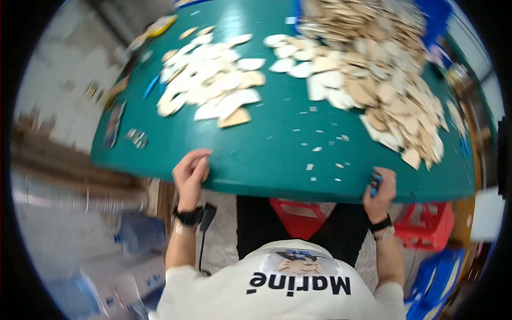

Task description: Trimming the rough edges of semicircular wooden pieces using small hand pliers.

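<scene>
My left hand [191,174] is at the table's near edge, left of centre, with its fingers curled in; I cannot make out whether anything small is between them. Farther right along that edge, my right hand [382,191] is closed round a small black-and-blue tool [376,182], mostly covered by the fingers. Beyond my left hand lies a loose pile of flat, curved white and cream pieces [205,80]. A larger heap of similar white and tan pieces [394,106] spreads over the table beyond my right hand. Small white scraps [317,149] are scattered between my hands.
The green table [256,144] curves across the view. A blue bin [434,21] at the back right overflows with tan pieces. On the left lie a blue pen [151,86], a dark flat object [114,125] and small metal bits [137,138]. Red stools [426,226] stand below.
</scene>
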{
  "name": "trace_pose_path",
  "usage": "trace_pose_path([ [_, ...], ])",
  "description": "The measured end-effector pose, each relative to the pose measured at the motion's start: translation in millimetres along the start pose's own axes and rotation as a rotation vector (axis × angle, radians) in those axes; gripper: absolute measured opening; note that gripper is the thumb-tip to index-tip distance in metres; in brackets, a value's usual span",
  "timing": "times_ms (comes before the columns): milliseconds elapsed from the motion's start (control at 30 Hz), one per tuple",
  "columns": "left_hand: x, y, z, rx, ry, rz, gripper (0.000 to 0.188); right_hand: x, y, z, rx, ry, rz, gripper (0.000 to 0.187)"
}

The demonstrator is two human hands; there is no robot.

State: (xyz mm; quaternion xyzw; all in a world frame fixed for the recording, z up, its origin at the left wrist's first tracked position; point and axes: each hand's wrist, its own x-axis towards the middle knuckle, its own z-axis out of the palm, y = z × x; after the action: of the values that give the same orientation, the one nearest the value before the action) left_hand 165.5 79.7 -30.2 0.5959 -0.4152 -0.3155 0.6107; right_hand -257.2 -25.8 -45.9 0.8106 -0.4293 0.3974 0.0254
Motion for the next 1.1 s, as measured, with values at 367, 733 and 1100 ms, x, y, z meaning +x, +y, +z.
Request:
trace_pose_path([
  [367, -84.2, 16.7, 122.6, 0.365, -1.022, -0.188, 0.011, -13.2, 10.8, 14.7, -0.047, 0.134, -0.058, 0.046],
  [733, -55.5, -186.2, 44.9, -0.011, -1.028, -0.773, 0.029, -8.3, -4.4, 13.4, -0.036, 0.101, -0.017, 0.046],
  [1100, -60.2, -194.9, 39.7, -0.201, -0.810, -0.905, 0.028, -3.5, 2.9, 8.3, -0.028, 0.077, -0.033, 0.041],
])
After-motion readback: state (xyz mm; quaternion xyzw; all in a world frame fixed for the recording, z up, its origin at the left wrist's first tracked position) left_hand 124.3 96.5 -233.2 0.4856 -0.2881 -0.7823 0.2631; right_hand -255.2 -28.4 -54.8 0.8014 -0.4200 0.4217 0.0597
